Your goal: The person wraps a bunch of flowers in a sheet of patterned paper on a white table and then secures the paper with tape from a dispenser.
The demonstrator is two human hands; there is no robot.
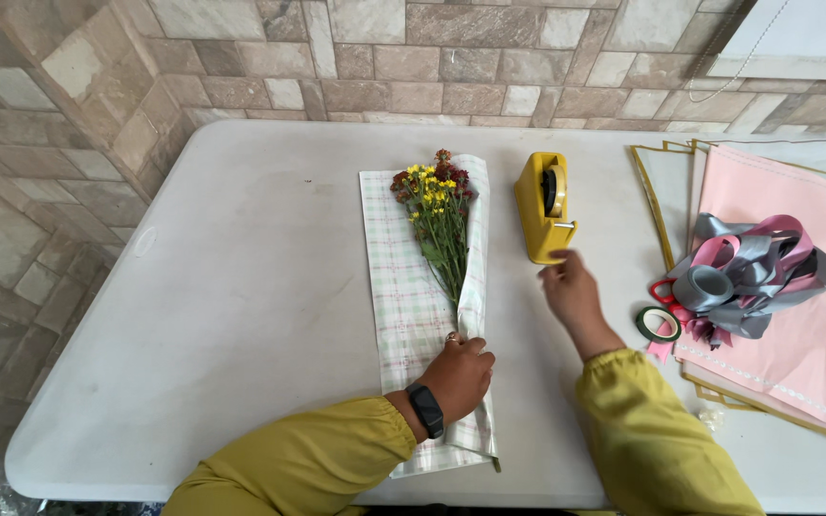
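Note:
A small bunch of yellow and dark red flowers [437,205] lies on a checked wrapping sheet [408,296] in the middle of the white table [241,287]. The sheet's right side is folded over the green stems. My left hand [461,375] presses down on that fold near the stem ends; it wears a ring and a black wristband. My right hand [571,291] reaches toward the front of a yellow tape dispenser [544,205], with fingertips right by its cutting edge. Both sleeves are mustard yellow.
Pink wrapping sheets with gold edges [776,315] lie at the right, with grey and pink ribbon [752,272] piled on them. A green tape roll [659,324] and red-handled scissors [663,291] lie beside the sheets. A stone-tile wall runs behind and to the left.

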